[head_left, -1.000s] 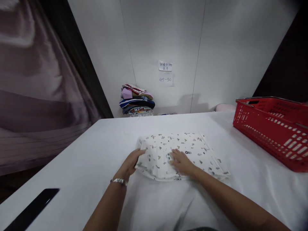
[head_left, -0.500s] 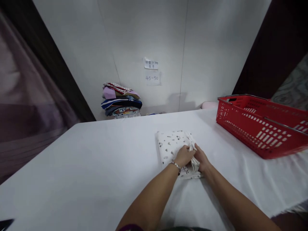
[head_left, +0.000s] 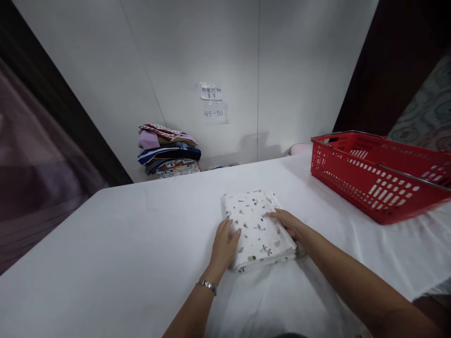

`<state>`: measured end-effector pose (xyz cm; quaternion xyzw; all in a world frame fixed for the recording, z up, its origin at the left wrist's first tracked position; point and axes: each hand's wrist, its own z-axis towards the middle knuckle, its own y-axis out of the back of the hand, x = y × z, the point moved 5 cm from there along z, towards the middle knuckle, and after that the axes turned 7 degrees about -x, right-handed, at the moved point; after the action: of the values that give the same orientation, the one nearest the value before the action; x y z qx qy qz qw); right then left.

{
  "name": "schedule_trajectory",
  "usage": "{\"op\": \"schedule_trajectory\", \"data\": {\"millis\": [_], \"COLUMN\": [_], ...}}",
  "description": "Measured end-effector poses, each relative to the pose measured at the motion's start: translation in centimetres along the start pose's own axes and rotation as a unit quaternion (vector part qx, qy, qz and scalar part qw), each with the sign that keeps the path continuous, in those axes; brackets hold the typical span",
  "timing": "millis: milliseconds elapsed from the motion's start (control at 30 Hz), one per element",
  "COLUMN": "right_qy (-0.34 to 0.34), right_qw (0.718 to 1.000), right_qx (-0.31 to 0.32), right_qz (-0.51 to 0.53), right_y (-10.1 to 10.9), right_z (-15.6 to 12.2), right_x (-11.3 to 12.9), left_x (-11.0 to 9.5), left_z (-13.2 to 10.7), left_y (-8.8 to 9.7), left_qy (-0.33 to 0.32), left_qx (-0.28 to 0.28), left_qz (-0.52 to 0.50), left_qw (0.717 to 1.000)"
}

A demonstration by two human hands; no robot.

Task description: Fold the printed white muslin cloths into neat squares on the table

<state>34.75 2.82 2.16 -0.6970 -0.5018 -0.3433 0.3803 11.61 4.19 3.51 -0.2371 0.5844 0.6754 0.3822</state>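
A white cloth (head_left: 255, 230) with small printed plants and rainbows lies folded into a thick rectangle on the white table. At its left edge rests my left hand (head_left: 224, 244), a bracelet on the wrist. Its fingers run along that side, with the thumb spread apart over the top. My right hand (head_left: 289, 224) grips the opposite edge, thumb on the upper layer and fingers partly hidden at the side. Several layers show along the right and near edges.
A red plastic basket (head_left: 352, 176) with metal handles stands on the table (head_left: 141, 253) at the right. Folded fabrics (head_left: 171, 152) are stacked by the wall at the back, left of two paper labels (head_left: 215, 113). Curtains (head_left: 35, 188) hang at the left.
The bunched right edge of the cloth has been laid over flat. My left hand has moved from that edge to the left side, its fingers opening; my right hand stays at the right edge.
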Motion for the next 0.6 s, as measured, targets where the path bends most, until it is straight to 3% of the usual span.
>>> {"op": "schedule_trajectory", "data": {"millis": [133, 267, 433, 600], "right_qy": [0.055, 0.137, 0.032, 0.019], "right_qw": [0.998, 0.990, 0.997, 0.998], "right_qx": [-0.010, -0.013, -0.066, -0.052], "right_qz": [-0.020, 0.020, 0.007, 0.028], "right_y": [-0.2, 1.4, 4.5, 4.5], "right_z": [0.2, 0.1, 0.7, 0.8], "right_x": [2.1, 3.9, 1.1, 0.5], "left_x": [-0.1, -1.7, -1.7, -1.4], "left_z": [-1.0, -1.1, -1.2, -1.4], "left_y": [-1.7, -2.9, -4.3, -4.5], "left_qy": [0.036, 0.005, -0.024, -0.031], "left_qx": [0.055, 0.098, 0.144, 0.138], "left_qz": [-0.016, -0.012, 0.042, 0.051], "left_qw": [0.998, 0.995, 0.988, 0.989]}}
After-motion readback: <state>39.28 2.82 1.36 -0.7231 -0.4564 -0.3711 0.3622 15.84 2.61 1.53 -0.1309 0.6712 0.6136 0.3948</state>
